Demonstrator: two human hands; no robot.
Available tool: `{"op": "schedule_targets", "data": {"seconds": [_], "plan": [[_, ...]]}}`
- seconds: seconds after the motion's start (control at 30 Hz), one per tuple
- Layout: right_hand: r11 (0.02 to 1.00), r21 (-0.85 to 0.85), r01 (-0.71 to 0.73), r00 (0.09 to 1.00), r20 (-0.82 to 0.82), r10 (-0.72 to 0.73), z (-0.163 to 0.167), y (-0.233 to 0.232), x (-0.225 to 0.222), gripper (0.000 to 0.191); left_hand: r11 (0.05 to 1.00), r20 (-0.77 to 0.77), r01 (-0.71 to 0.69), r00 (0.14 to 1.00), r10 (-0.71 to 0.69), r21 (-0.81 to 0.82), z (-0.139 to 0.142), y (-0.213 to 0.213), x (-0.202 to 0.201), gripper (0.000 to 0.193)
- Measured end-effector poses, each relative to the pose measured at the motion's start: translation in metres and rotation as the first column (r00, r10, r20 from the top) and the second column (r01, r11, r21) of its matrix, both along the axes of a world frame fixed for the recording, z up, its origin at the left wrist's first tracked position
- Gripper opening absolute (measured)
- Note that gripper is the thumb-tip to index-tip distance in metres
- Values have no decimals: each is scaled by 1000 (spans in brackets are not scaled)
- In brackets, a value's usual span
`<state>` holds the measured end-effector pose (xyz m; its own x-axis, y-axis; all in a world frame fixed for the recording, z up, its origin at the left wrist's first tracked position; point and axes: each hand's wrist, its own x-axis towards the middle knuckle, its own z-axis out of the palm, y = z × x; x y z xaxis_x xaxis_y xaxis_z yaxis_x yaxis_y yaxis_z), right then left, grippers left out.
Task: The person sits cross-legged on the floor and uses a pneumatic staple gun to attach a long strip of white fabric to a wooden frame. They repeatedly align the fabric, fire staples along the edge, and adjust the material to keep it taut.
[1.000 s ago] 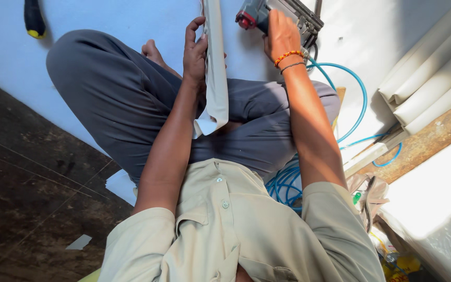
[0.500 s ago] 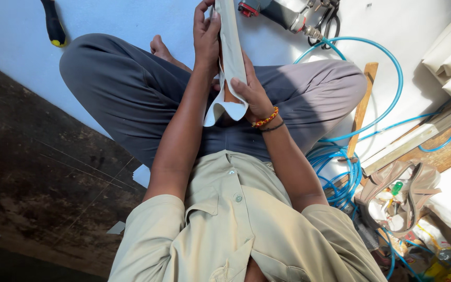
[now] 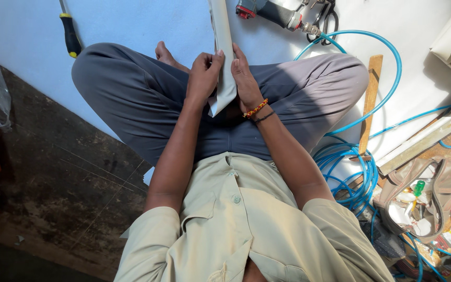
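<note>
A long, flat, pale grey strip of thin sheet material point(image 3: 223, 52) runs up out of view. Its lower end, corner curled, sits over the lap.

I sit cross-legged on the sheet point(image 3: 147, 26) spread over the floor, holding a long strip point(image 3: 224, 57) upright between my left hand point(image 3: 203, 75) and right hand point(image 3: 245, 78), above my lap. A screwdriver point(image 3: 70, 35) lies to my far left. Ahead, right of the strip, lies a power tool point(image 3: 270, 11). A hose point(image 3: 364, 156) coils to my right, with a wooden stick point(image 3: 369, 102) across it and an open bag point(image 3: 428, 201) beyond.
</note>
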<state>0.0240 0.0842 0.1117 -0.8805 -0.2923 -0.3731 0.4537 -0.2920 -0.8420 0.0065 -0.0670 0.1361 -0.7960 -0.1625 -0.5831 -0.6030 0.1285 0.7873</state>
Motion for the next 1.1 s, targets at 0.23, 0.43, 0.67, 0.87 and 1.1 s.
{"op": "schedule_targets", "data": {"seconds": [0.23, 0.43, 0.67, 0.87, 1.1], "plan": [[992, -116, 57, 920, 393, -7, -9, -5, -32, 77, 741, 235, -306, 950, 203, 597, -36, -9, 7, 33], [987, -157, -35, 870, 481, 107, -4, -12, -51, 87, 923, 114, -191, 980, 161, 335, -58, -21, 5, 36], [999, 43, -33, 900, 436, 11, -2, -6, -55, 90, 946, 225, -94, 974, 23, 309, -52, -22, -3, 47], [988, 148, 53, 936, 338, -101, -6, -5, -61, 79, 970, 163, 147, 980, -116, -191, -31, -12, -15, 46], [944, 305, 128, 979, 113, -169, -8, -5, -66, 70, 962, 130, 180, 979, -156, -204, -36, -16, -34, 35]]}}
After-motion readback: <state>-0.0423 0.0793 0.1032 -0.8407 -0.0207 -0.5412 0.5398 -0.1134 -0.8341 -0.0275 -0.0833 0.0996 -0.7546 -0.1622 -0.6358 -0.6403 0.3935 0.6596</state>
